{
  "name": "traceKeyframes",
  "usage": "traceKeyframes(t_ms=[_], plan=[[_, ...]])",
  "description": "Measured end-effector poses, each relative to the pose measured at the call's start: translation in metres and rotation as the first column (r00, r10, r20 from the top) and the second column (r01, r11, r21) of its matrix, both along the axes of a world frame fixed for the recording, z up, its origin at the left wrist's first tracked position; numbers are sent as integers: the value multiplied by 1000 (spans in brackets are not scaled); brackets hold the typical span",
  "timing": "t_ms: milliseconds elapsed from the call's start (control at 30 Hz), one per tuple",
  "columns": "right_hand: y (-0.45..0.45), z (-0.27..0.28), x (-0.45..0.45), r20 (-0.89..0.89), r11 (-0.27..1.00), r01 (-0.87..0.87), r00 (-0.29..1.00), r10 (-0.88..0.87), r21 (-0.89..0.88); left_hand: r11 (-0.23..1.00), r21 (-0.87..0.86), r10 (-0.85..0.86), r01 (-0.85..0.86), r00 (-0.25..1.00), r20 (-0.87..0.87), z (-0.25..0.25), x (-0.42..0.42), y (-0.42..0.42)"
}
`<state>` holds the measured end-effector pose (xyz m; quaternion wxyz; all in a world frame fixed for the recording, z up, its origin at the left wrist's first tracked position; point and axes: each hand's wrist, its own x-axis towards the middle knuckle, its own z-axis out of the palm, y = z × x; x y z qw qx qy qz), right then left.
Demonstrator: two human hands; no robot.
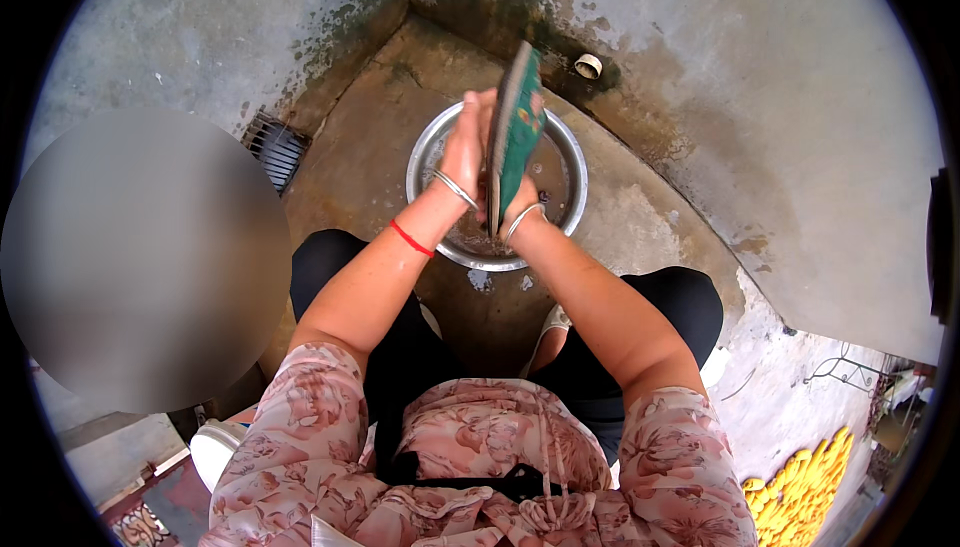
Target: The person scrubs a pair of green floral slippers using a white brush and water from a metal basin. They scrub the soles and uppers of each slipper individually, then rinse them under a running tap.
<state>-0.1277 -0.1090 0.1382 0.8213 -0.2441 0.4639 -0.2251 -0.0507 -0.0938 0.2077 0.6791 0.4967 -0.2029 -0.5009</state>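
A green fabric shoe [519, 134] with flower decoration is held tilted above a metal basin [575, 194], its sole facing left. My right hand [523, 198] grips the shoe near its lower end, and the shoe hides most of the fingers. On the sole side, my left hand [463, 149] is raised with its palm towards the sole. Its fingers are partly hidden, so I cannot tell whether it holds anything. Cloudy, brownish water [551, 161] lies in the basin, with a small dark thing [544, 196] near its right side.
Stained concrete walls meet beyond the basin, with a short pipe end [589, 66] in the right one. A metal drain grate [276, 149] lies at left. A white bucket [214, 449] stands lower left; yellow pieces [802, 494] are spread lower right. My knees flank the basin.
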Motion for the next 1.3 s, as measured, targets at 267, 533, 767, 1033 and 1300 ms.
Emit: traceKeyframes(t_ms=[267,533,767,1033,1300], plan=[[-21,34,-15,-565,596,-323,777,-276,-735,992,-117,49,-50,999,-8,-12,32,10],[-14,53,-21,-501,390,-349,761,-412,-852,974,82,211,-213,977,34,-12,42,0],[-21,48,-24,-579,444,-456,793,-191,-771,977,153,139,-146,989,52,-15,54,4],[-48,69,-33,-636,457,-565,772,-2,-687,999,12,29,-30,995,93,-10,42,10],[-51,78,-38,-522,533,-500,844,125,-682,998,-59,-13,17,998,62,-11,40,10]])
